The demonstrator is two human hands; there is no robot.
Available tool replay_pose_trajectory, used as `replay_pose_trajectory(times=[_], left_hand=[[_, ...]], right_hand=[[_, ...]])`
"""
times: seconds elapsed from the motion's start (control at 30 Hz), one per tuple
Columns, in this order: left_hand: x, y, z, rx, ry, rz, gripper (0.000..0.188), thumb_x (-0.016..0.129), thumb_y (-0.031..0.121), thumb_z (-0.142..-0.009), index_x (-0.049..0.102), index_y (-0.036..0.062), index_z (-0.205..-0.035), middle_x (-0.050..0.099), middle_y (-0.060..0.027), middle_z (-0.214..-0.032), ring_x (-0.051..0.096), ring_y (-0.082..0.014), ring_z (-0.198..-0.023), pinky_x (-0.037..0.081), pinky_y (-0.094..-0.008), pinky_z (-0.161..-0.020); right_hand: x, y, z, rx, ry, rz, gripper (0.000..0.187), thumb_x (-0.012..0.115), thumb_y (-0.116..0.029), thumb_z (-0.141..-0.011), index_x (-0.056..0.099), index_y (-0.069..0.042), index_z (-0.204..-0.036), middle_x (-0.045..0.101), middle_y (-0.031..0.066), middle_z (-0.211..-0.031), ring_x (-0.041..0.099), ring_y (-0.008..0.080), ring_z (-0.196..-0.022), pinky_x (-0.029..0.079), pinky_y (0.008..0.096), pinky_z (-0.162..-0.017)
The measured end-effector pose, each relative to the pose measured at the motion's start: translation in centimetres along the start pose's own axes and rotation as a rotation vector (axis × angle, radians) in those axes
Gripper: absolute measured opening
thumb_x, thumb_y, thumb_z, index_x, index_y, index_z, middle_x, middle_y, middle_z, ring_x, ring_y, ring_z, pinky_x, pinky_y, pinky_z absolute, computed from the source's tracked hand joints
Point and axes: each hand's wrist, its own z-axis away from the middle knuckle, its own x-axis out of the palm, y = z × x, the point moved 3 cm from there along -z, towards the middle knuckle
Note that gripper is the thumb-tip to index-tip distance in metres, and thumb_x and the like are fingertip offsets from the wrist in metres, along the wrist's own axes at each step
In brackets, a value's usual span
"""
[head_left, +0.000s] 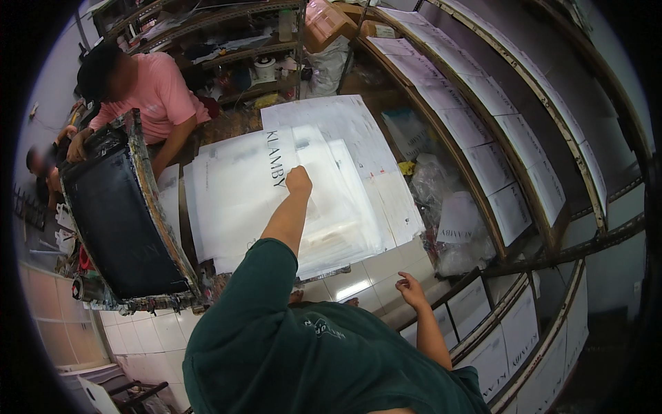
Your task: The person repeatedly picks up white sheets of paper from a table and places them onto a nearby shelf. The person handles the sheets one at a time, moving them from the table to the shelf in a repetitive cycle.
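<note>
My left hand (298,181) is closed, knuckles up, over a stack of thin white printed sheets (234,200) on the table. It sits beside the large dark lettering on the top sheet. Whether it pinches a sheet edge is hidden by the hand. My right hand (412,290) hangs off the table's near right side, fingers loosely apart, holding nothing. Left of the stack, a framed printing screen (124,214) with dark mesh is tilted up. A co-worker in a pink shirt (165,86) has a hand on its top edge.
Long curved rack shelves (476,145) at the right bear rows of printed white sheets. Clear plastic bags (431,181) lie between rack and table. Cluttered shelving (234,52) and a cardboard box (327,26) are at the back. Another person (47,169) is at the far left.
</note>
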Motion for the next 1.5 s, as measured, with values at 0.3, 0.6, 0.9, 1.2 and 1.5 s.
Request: replay_pose_trajectory(times=[0.3, 0.6, 0.9, 1.2, 1.5], left_hand=[[-4.4, 2.3, 2.5, 0.138, 0.030, 0.355, 0.019, 0.057, 0.006, -0.067, 0.066, 0.0026, -0.084, 0.062, -0.0208, -0.075, 0.062, -0.0343, -0.077, 0.051, -0.0395, -0.070], [-11.3, 10.3, 20.6, 0.743, -0.162, 0.708, 0.022, 0.061, 0.009, -0.069, 0.065, 0.0032, -0.089, 0.059, -0.0107, -0.069, 0.060, -0.0251, -0.063, 0.048, -0.0347, -0.059], [-13.5, 11.0, 33.1, 1.332, -0.459, 0.912, 0.040, 0.069, 0.024, -0.071, 0.058, 0.0061, -0.104, 0.058, -0.0097, -0.082, 0.058, -0.0256, -0.074, 0.047, -0.0327, -0.060], [2.8, -5.3, 40.9, 1.188, -1.459, -0.152, 0.047, 0.063, 0.046, -0.071, 0.062, 0.0084, -0.099, 0.060, -0.0127, -0.096, 0.060, -0.0312, -0.078, 0.048, -0.0393, -0.068], [15.8, -22.3, 38.3, 0.682, -1.579, -0.350, 0.056, 0.062, 0.047, -0.070, 0.053, 0.0107, -0.111, 0.054, -0.0154, -0.106, 0.052, -0.0316, -0.103, 0.043, -0.0444, -0.085]], right_hand=[[-0.7, -4.0, -2.2, -0.194, 0.028, 0.032, 0.039, 0.061, -0.012, -0.079, 0.052, -0.006, -0.116, 0.059, 0.0048, -0.089, 0.054, 0.0116, -0.078, 0.045, 0.0257, -0.072], [0.3, -24.3, -4.1, -0.433, 0.268, -0.254, 0.035, 0.058, -0.017, -0.078, 0.055, -0.005, -0.111, 0.059, 0.0137, -0.094, 0.059, 0.0167, -0.075, 0.047, 0.0279, -0.065], [-3.9, -12.6, 6.5, -0.146, 0.771, -0.454, 0.035, 0.046, 0.003, -0.073, 0.061, -0.003, -0.104, 0.057, 0.0002, -0.067, 0.046, 0.0045, -0.054, 0.035, 0.0203, -0.048], [-5.6, 2.0, 15.7, 0.152, 0.954, -0.597, 0.042, 0.042, 0.010, -0.067, 0.060, -0.003, -0.103, 0.056, 0.0018, -0.081, 0.048, 0.0053, -0.067, 0.039, 0.0180, -0.061], [3.1, 13.9, 13.7, 0.407, 1.190, -0.557, 0.048, 0.037, 0.013, -0.068, 0.057, -0.005, -0.109, 0.057, 0.0078, -0.093, 0.053, 0.0096, -0.074, 0.042, 0.0198, -0.067]])
